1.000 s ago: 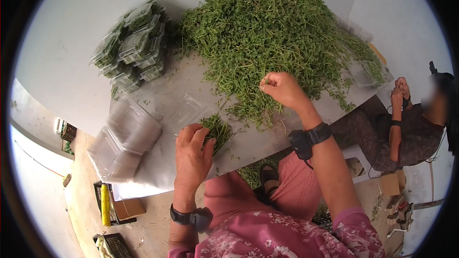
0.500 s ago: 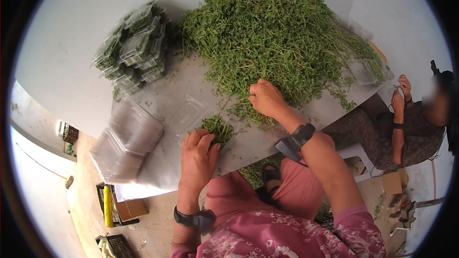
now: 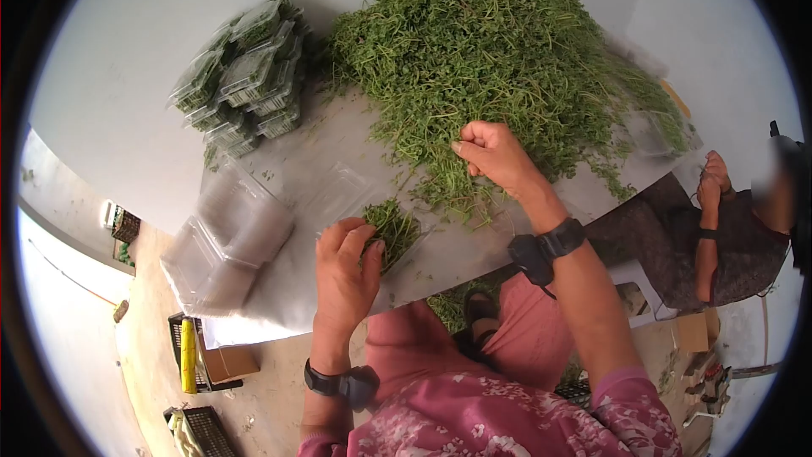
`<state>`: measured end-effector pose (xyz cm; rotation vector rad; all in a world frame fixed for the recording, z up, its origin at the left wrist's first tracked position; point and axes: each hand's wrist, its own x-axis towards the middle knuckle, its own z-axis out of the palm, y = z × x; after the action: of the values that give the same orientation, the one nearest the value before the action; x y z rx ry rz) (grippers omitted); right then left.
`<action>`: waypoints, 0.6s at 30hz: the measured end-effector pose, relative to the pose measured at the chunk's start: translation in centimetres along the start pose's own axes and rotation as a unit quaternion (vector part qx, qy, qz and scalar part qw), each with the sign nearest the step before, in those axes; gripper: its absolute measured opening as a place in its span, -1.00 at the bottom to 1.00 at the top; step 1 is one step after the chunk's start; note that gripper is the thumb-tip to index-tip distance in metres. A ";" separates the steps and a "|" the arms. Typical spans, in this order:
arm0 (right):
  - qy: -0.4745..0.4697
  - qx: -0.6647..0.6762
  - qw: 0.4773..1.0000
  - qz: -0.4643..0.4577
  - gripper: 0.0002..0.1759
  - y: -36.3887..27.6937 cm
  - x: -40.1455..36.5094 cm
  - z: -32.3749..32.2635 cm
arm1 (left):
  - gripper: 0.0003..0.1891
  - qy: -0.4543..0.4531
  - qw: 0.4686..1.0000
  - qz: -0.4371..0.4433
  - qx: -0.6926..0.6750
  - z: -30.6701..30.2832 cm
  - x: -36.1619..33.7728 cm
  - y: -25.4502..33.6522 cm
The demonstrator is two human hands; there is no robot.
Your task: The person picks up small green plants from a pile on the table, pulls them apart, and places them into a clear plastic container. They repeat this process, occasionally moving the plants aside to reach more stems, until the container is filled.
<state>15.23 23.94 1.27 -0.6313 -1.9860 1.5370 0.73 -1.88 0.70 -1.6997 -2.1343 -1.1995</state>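
Observation:
My left hand (image 3: 345, 258) is curled at the near left side of an open clear plastic clamshell box, its thumb and fingertips closed on the small bunch of leafy greens (image 3: 391, 228) in it. The box's clear lid (image 3: 340, 188) lies folded back on the table. At the front of a big heap of the same greens (image 3: 491, 59), my right hand (image 3: 497, 156) is raised with thumb and fingers pinched together. Whatever that pinch holds is too small to make out.
Filled clamshell boxes (image 3: 249, 72) are stacked at the back left. Nested empty boxes (image 3: 228, 241) stand at the table's left edge. To the right, a co-worker's hands (image 3: 713, 179) are held up near the table corner. Crates (image 3: 203, 432) sit on the floor.
My right hand has lifted slightly away from the heap and moved right, its fingers now pinched. My left hand stays at the box, its fingers shifted a little over the greens.

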 end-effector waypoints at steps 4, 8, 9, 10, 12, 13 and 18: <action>-0.025 -0.049 0.997 -0.059 -0.84 -0.9 -0.2 2.3 | -0.83 0.063 0.997 -0.045 -0.013 -1.0 -0.3 -0.9; -0.037 -0.175 0.968 -0.178 -0.84 -3.1 -1.5 5.8 | -0.82 0.118 0.989 -0.080 -0.033 -1.9 -0.7 -2.5; -0.052 -0.177 0.960 -0.213 -0.83 -3.0 -1.6 6.7 | -0.82 0.126 0.987 -0.092 -0.043 -2.0 -0.9 -2.9; -0.067 -0.179 0.950 -0.247 -0.82 -2.7 -1.7 7.4 | -0.81 0.129 0.985 -0.103 -0.049 -2.1 -1.1 -3.2; -0.122 -0.151 0.954 -0.227 -0.76 -2.6 -2.2 8.4 | -0.80 0.142 0.981 -0.117 -0.070 -2.3 -1.3 -3.2; -0.113 -0.157 0.953 -0.235 -0.76 -2.6 -2.3 8.4 | -0.80 0.149 0.978 -0.123 -0.080 -2.4 -1.3 -3.3; -0.044 -0.184 0.961 -0.203 -0.80 -2.5 -1.6 6.7 | -0.80 0.122 0.989 -0.068 -0.047 -2.1 -0.6 -2.2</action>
<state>11.83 17.49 2.19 -0.2678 -2.3167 0.9751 -1.76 -3.76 0.70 -1.3740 -2.1002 -1.4826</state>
